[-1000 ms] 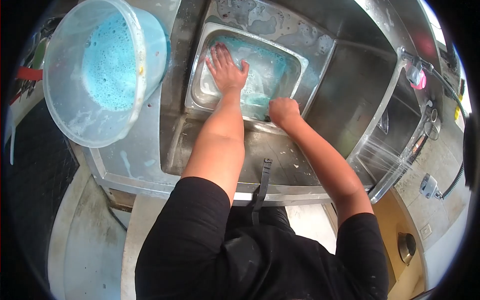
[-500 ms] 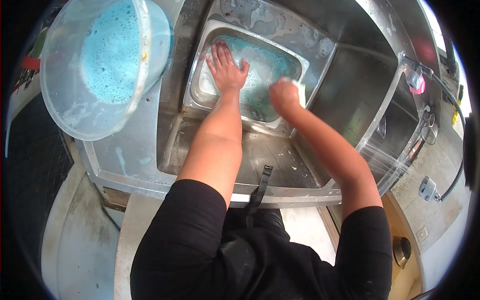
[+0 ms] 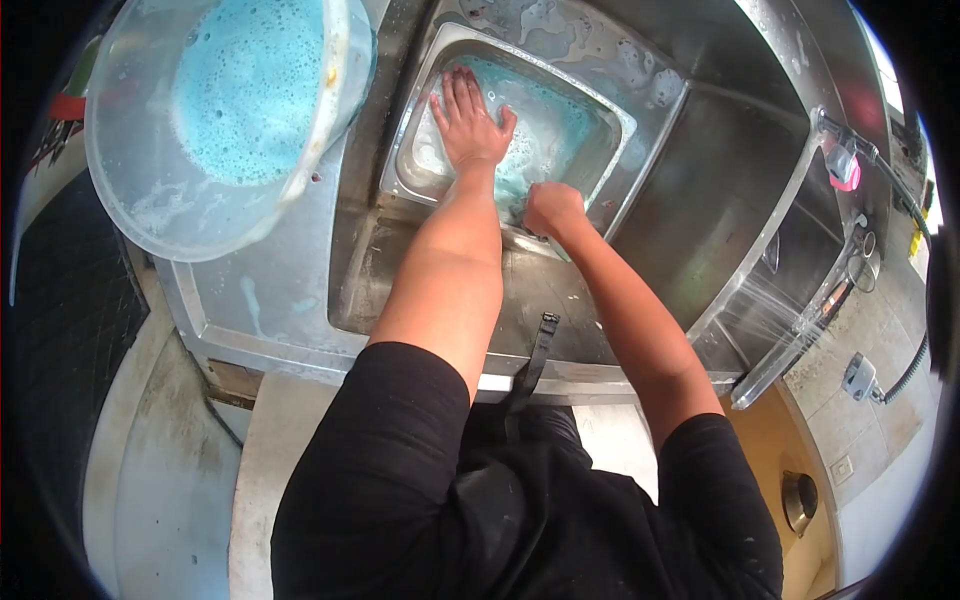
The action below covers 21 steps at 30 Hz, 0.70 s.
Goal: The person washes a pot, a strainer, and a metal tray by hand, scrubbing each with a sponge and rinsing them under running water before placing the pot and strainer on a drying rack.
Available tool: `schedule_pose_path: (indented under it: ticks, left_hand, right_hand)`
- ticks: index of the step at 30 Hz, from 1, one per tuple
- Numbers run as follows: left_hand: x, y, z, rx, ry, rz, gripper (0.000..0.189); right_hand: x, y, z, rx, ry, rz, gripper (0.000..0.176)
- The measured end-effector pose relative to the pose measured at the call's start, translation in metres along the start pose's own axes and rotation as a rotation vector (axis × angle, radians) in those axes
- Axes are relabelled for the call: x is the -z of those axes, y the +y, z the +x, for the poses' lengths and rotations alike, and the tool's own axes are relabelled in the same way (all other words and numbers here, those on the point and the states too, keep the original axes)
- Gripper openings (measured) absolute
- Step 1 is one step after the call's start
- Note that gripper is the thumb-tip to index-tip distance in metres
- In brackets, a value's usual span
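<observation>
A rectangular metal pan with blue-tinted suds in it rests tilted in the sink. My left hand lies with spread fingers on the inside of the pan, toward its left end. At the pan's near edge, right of centre, my right hand is closed around something mostly hidden; a little pale green edge shows beside it. What that thing is I cannot make out.
At the upper left a large clear tub holds blue soapy water. The metal sink has a divider and a second basin on the right. A hose with a spray head hangs at the far right, and water sprays near the right-hand edge.
My right hand has moved left and toward me, from the pan's right side to its near edge. My left hand keeps its place in the pan. The whole view has shifted slightly.
</observation>
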<state>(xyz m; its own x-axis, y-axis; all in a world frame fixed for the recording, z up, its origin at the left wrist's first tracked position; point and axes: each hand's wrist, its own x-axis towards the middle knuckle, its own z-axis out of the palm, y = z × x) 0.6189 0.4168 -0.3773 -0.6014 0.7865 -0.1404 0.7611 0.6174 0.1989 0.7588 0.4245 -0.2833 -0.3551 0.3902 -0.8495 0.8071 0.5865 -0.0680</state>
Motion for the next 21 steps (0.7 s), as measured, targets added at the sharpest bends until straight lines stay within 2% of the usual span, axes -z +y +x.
schedule_pose_path:
  ticks: [2, 5, 6, 8, 10, 11, 12, 14, 15, 16, 17, 18, 20, 21]
  left_hand:
    - [0.0, -0.001, -0.001, -0.002, 0.016, -0.016, 0.082]
    - [0.002, 0.0, -0.003, -0.022, 0.034, -0.038, 0.082]
    - [0.006, 0.0, -0.002, -0.031, 0.036, -0.037, 0.081]
    - [-0.001, -0.002, -0.004, -0.061, 0.035, -0.003, 0.082]
    - [0.008, -0.014, -0.004, -0.197, -0.088, 0.018, 0.083]
    - [0.025, -0.023, -0.003, -0.281, -0.293, 0.081, 0.084]
    - [0.05, -0.03, -0.005, -0.294, -0.278, 0.105, 0.084]
    - [0.096, -0.038, -0.006, -0.278, -0.793, 0.064, 0.076]
    - [0.117, -0.041, -0.01, -0.291, -0.775, 0.083, 0.076]
    - [0.137, -0.044, -0.011, -0.272, -0.57, 0.066, 0.067]
    - [0.155, -0.044, -0.003, -0.26, -0.362, 0.044, 0.058]
    - [0.157, -0.044, 0.01, -0.289, -0.345, 0.054, 0.058]
    - [0.138, -0.054, 0.019, -0.09, -0.276, 0.059, 0.04]
    - [0.14, -0.057, 0.02, -0.116, -0.266, 0.068, 0.04]
  right_hand:
    - [0.005, 0.011, -0.018, -0.001, -0.062, 0.071, 0.022]
    - [-0.01, 0.03, -0.049, -0.023, 0.231, 0.016, 0.021]
    - [-0.011, 0.034, -0.056, -0.033, 0.241, 0.022, 0.021]
    - [-0.007, 0.038, -0.065, -0.043, 0.432, 0.035, 0.024]
    - [-0.007, 0.043, -0.074, -0.077, 0.516, 0.18, 0.025]
    - [-0.004, 0.044, -0.083, -0.175, 0.535, 0.287, 0.028]
    - [-0.002, 0.045, -0.095, -0.277, 0.542, 0.398, 0.032]
    - [0.002, 0.059, -0.112, -0.313, 0.543, 0.52, 0.036]
    - [-0.006, 0.07, -0.116, -0.313, 0.522, 0.63, 0.039]
    - [-0.009, 0.078, -0.122, -0.311, 0.503, 0.74, 0.042]
    - [-0.015, 0.085, -0.131, -0.264, 0.578, 0.793, 0.048]
    - [-0.015, 0.092, -0.136, -0.274, 0.604, 0.813, 0.048]
    - [-0.023, 0.098, -0.158, -0.238, 0.57, 1.14, 0.047]
    - [-0.004, 0.094, -0.181, -0.232, 0.522, 1.247, 0.041]
